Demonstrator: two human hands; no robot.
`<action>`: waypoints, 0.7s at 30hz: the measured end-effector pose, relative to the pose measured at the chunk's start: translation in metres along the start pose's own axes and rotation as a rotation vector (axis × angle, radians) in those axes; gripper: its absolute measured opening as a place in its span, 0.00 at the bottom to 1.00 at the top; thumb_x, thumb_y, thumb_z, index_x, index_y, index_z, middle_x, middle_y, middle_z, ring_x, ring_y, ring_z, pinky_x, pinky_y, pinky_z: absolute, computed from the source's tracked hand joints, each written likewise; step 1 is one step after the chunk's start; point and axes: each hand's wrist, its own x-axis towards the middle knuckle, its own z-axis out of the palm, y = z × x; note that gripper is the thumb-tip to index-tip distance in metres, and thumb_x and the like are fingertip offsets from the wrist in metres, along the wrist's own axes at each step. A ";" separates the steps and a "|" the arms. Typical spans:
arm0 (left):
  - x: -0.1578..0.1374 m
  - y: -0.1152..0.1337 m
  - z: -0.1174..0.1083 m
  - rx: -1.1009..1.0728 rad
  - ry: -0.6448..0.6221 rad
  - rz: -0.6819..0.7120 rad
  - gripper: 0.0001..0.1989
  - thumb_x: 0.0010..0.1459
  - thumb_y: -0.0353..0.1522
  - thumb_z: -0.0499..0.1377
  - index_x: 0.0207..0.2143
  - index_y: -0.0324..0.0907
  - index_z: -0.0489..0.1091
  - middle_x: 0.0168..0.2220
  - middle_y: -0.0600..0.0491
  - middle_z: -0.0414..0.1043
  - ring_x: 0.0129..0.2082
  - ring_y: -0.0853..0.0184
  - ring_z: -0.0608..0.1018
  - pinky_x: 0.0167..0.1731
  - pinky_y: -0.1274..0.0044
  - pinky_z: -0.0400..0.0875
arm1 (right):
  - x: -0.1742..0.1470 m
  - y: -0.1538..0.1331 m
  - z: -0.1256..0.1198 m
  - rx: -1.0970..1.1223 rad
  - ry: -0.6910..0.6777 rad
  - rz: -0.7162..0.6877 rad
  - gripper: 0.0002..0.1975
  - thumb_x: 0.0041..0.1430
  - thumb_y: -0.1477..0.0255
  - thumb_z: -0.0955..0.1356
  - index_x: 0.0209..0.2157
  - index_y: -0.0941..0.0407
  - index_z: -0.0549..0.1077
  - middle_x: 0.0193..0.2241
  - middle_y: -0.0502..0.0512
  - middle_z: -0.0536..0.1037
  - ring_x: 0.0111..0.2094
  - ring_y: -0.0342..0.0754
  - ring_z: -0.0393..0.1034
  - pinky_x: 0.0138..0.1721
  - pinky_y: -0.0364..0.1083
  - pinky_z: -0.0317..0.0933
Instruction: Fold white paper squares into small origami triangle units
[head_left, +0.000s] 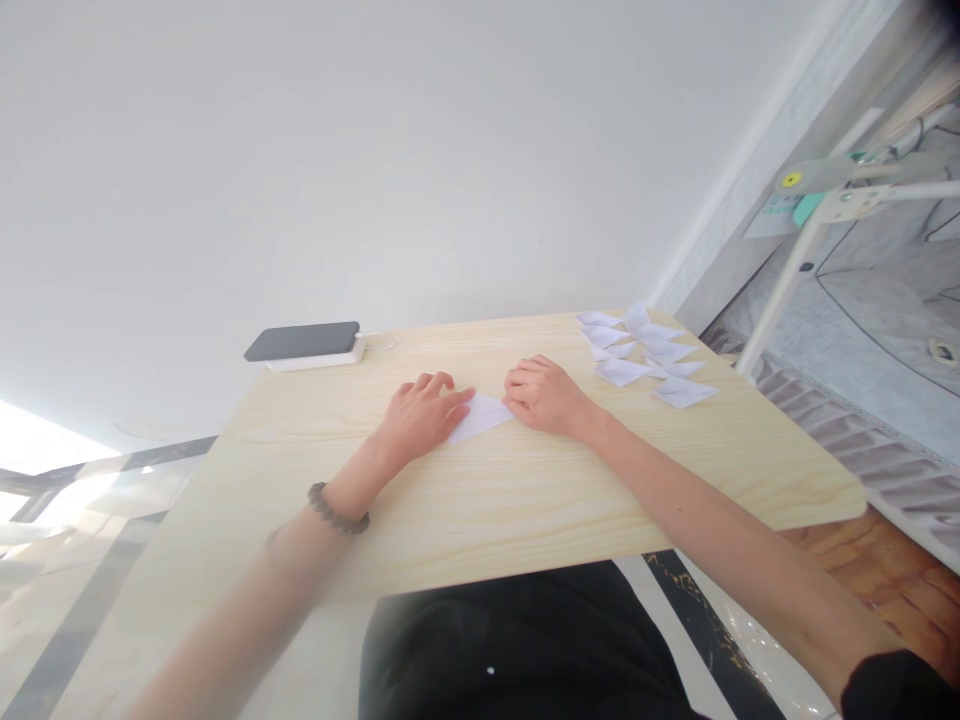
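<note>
A folded piece of white paper [482,416] lies on the light wooden table [465,530] between my two hands. My left hand [426,412], with a dark beaded bracelet [337,510] on its wrist, pinches the paper's left side between thumb and forefinger. At the right corner, the closed fingers of my right hand [546,396] grip the paper; its fingertips hide that corner. Beyond my right hand, several folded white paper pieces [684,391] sit in two rows near the table's far right corner.
A dark phone [304,341] rests on a white block [319,358] at the far left, with a white cable [382,338] looping from it. The table's far edge runs along a white wall [420,160]. A white metal frame [784,285] stands to the right.
</note>
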 end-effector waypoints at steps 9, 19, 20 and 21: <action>-0.001 0.001 -0.001 -0.002 0.001 -0.004 0.17 0.60 0.40 0.42 0.50 0.56 0.60 0.46 0.52 0.61 0.44 0.62 0.65 0.39 0.70 0.61 | -0.003 0.004 -0.004 -0.005 -0.006 -0.017 0.11 0.50 0.77 0.61 0.17 0.58 0.68 0.22 0.51 0.71 0.27 0.43 0.59 0.35 0.46 0.48; 0.000 -0.005 0.000 -0.056 0.042 0.008 0.17 0.60 0.39 0.44 0.49 0.51 0.62 0.44 0.50 0.62 0.43 0.62 0.65 0.39 0.70 0.63 | -0.006 0.006 0.002 0.081 0.064 0.105 0.12 0.53 0.78 0.60 0.23 0.57 0.73 0.26 0.53 0.73 0.30 0.43 0.63 0.37 0.45 0.51; 0.000 -0.005 0.000 -0.074 0.054 0.010 0.17 0.60 0.39 0.44 0.48 0.50 0.63 0.43 0.50 0.63 0.43 0.62 0.65 0.39 0.70 0.63 | -0.005 0.003 0.003 0.103 0.079 0.126 0.12 0.54 0.77 0.60 0.27 0.57 0.74 0.29 0.53 0.73 0.31 0.44 0.63 0.38 0.45 0.52; 0.001 -0.004 0.001 -0.092 0.064 0.013 0.16 0.60 0.38 0.44 0.47 0.48 0.64 0.42 0.50 0.63 0.42 0.62 0.66 0.39 0.70 0.63 | -0.004 0.000 0.004 0.120 0.092 0.146 0.12 0.54 0.76 0.60 0.32 0.57 0.74 0.32 0.54 0.73 0.33 0.44 0.64 0.38 0.45 0.53</action>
